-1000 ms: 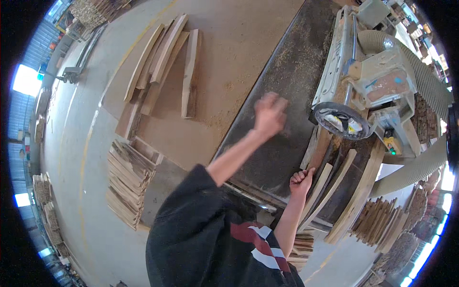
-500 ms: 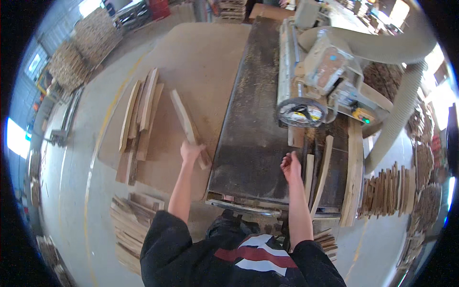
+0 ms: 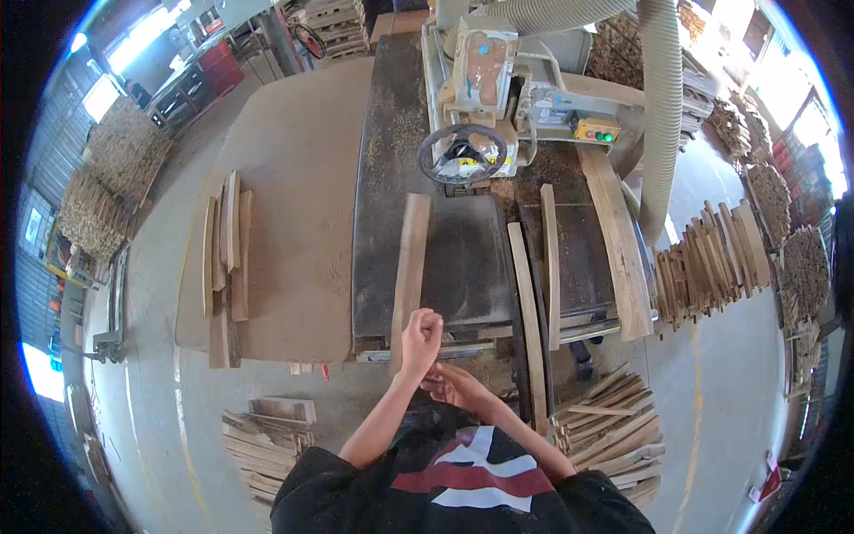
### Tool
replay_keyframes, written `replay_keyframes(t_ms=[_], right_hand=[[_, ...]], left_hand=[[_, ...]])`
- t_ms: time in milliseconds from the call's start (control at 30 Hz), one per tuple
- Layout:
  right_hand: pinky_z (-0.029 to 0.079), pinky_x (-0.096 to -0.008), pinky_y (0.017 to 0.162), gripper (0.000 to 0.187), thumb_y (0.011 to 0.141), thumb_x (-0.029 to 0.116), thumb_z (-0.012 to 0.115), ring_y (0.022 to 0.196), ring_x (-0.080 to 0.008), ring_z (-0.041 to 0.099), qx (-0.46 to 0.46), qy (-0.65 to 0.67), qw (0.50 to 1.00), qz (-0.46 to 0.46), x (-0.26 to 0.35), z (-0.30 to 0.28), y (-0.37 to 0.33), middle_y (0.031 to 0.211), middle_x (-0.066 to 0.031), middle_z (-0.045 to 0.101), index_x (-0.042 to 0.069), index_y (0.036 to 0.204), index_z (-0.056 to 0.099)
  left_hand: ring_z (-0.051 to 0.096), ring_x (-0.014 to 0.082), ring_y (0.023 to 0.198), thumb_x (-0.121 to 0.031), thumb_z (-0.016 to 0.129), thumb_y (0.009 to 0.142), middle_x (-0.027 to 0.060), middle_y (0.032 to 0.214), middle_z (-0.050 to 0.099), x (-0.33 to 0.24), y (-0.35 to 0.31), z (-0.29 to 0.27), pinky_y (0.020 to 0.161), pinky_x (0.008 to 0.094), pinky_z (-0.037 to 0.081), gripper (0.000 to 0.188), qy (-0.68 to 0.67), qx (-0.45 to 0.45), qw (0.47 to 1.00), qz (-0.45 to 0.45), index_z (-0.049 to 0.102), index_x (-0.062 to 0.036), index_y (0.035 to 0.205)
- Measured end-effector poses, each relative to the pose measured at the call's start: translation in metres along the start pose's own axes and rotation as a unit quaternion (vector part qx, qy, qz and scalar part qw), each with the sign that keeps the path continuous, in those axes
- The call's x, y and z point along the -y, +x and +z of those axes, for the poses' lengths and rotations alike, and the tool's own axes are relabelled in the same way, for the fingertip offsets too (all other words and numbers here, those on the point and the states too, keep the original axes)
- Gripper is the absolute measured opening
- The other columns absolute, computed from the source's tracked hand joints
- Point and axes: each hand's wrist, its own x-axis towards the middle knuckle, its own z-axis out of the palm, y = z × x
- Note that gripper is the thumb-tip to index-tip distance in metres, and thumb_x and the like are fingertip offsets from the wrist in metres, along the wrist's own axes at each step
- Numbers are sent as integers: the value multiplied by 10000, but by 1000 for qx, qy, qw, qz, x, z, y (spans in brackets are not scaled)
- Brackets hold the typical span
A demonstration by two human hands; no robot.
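A long narrow wooden board [image 3: 411,258] slants up and away from me over the near part of the dark machine table [image 3: 463,298]. My left hand [image 3: 422,340] is closed around its near part. Just below and to the right, my right hand [image 3: 458,388] has its fingers curled close to the left wrist. The wrist partly hides those fingers, so I cannot tell whether they touch the board's near end. Ahead stands a woodworking machine with a dark handwheel [image 3: 463,154]. Two narrow strips, one a pale strip [image 3: 528,320] and one a curved strip [image 3: 551,267], lie right of my hands.
Several boards [image 3: 233,222] lie on the tan side table [image 3: 298,196] at left. A thick plank [image 3: 616,240] runs along the machine table's right side. Lumber piles [image 3: 614,418] stand low at both sides. A ribbed hose [image 3: 662,116] hangs at right, near a yellow control box [image 3: 596,131].
My left hand has brought the board from the tan table rightward over the dark table's near edge. My right hand has come in toward the left one. The view has turned right.
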Motion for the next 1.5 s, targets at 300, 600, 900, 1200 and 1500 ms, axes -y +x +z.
replay_keyframes(t_ms=[300,600,900,1200,1500], right_hand=[[495,-266,633,433,1013,477,574,775,-114,643,-169,-93,981,16,-22,-47,-27,904,-48,676,77,1171,625],[406,-256,465,529,999,600,488,623,-106,560,-227,125,966,-7,18,-96,-34,850,-65,664,99,1050,650],[328,-263,447,538,1025,616,430,542,-105,420,-319,171,921,-144,106,-57,31,638,26,462,142,779,488],[346,-244,354,484,1065,536,391,437,-94,395,-447,110,850,-256,167,-42,101,582,34,448,140,823,531],[320,-284,407,423,1067,530,396,507,-104,313,-477,74,833,-272,215,-16,149,683,15,390,136,950,496]], left_hand=[[617,430,852,-245,687,873,208,984,568,3,47,10,762,536,500,320,395,-231,872,175,508,-22,1018],[161,428,1521,-355,525,1014,316,1595,224,26,78,141,1217,542,192,630,399,-120,905,89,381,142,1373],[239,429,1490,-313,562,993,301,1550,322,-7,194,154,1193,531,236,565,329,-184,915,141,436,119,1335],[282,395,1473,-275,588,959,274,1522,370,-52,285,127,1169,492,278,531,270,-139,945,122,451,103,1306],[666,313,820,-8,690,807,147,877,686,-108,350,-364,715,408,536,110,313,-411,792,325,691,-48,910]])
